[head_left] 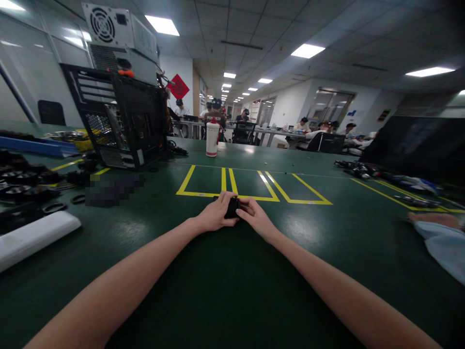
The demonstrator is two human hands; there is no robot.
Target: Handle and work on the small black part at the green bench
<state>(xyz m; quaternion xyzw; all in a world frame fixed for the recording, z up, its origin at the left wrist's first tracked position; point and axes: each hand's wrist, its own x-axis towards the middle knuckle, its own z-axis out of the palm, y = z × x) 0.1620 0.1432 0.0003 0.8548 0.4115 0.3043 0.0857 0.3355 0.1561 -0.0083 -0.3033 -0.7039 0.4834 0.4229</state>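
Observation:
Between my two hands is a small black object (pixel 231 209), low over the green table just in front of the yellow tape. Its kind cannot be made out, since fingers cover much of it. My left hand (pixel 218 213) wraps around its left side, thumb at the near edge and fingers over the top. From the right, my right hand (pixel 255 218) pinches the object's right edge with thumb and fingertips. Both hands are closed on it. Yellow tape rectangles (pixel 250 198) lie on the table just beyond.
An open black computer case (pixel 127 116) with power supplies (pixel 119 29) on top stands back left. A white bottle (pixel 212 138) is farther back. Black parts and a white bar (pixel 39 237) lie at left. Cables (pixel 358 169) and a person's light blue sleeve (pixel 443 242) are at right.

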